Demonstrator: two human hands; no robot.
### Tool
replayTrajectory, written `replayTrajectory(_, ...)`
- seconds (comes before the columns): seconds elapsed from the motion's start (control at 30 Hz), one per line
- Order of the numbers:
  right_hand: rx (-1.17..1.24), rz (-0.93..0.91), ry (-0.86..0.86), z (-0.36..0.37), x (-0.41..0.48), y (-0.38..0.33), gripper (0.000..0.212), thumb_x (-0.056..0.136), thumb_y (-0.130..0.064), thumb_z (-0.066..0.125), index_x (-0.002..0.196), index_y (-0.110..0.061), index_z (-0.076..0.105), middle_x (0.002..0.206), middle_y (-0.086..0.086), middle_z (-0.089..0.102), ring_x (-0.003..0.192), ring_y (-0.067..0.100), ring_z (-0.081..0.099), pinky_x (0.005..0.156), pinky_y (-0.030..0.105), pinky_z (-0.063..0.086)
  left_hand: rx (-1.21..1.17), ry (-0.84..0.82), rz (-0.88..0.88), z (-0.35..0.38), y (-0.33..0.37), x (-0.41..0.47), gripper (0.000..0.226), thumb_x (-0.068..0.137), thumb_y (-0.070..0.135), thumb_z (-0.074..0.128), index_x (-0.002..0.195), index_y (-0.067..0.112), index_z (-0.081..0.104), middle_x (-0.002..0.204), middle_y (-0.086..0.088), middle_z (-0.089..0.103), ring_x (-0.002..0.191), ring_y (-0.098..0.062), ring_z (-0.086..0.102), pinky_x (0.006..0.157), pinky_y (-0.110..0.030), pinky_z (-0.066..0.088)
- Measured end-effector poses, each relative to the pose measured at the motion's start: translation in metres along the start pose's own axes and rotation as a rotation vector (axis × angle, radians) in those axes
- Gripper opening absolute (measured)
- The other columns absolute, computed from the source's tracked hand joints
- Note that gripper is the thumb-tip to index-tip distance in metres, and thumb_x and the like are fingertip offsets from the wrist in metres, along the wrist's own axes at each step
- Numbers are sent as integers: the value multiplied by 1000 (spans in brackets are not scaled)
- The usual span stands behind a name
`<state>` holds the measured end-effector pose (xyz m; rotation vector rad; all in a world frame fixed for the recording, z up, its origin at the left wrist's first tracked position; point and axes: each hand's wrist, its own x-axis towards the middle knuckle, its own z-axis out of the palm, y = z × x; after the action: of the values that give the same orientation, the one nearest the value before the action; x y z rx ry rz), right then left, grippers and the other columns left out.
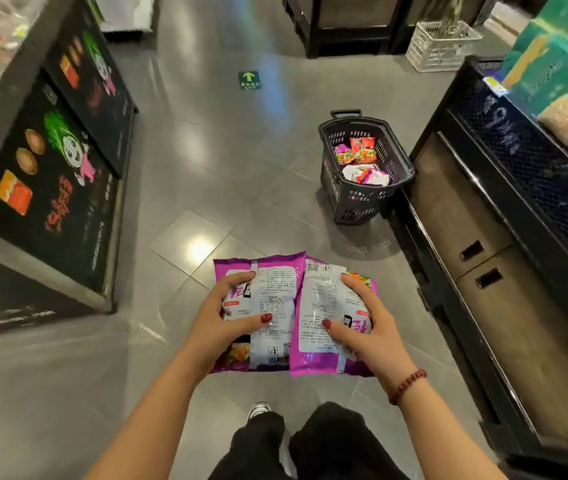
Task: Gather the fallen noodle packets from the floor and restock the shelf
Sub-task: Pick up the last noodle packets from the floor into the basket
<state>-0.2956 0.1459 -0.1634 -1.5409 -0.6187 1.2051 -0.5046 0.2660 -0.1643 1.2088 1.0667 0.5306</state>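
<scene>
Purple film wrappers fill both hands: the left hand (227, 318) grips one noodle packet (272, 289), thumb across its printed back and fingers curled over its far edge. The right hand (367, 323) clamps a second packet (320, 299) the same way. The two packets are held side by side, inner edges touching, backs up, above the grey tiled floor (223, 168). More packets, orange and pink-white, lie in the black basket (355, 202), which stands on the floor ahead and to the right, just beside the foot of the dark shelf unit (448, 188). The step in hand seems to be carrying this pair off, to the basket or straight to the shelf; I cannot tell which. Either way a light, flat hold is best, since the dry noodle block inside probably cracks under a squeeze and the glossy film is likely slippery. With a packet in each hand, nothing is free to tidy a row, so stacking both into one hand before reaching would probably help. They would also need turning over so the fronts face out. The shelf's upper level holds green and tan packages (552, 74); no slot for the noodles is in view.
</scene>
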Motion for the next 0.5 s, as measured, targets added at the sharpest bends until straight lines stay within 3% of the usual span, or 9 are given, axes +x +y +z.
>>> replayTrajectory(0.3, 16, 23, 64, -16, 146, -42, 63, 78, -1, 75, 123, -38, 51, 127, 0, 55, 98, 18, 68, 68, 31, 59, 45, -55, -28, 3, 47, 159, 61, 72, 5, 82, 118, 37, 57, 114, 5, 64, 98, -20, 70, 75, -42, 61)
replayTrajectory(0.5, 9, -19, 64, -55, 268, -87, 63, 77, 3, 74, 125, -32, 52, 125, 1, 57, 99, 15, 67, 69, 28, 58, 89, -35, -15, 34, 98, 279, 62, 73, 4, 82, 119, 35, 57, 113, 4, 65, 95, -17, 70, 70, -34, 61)
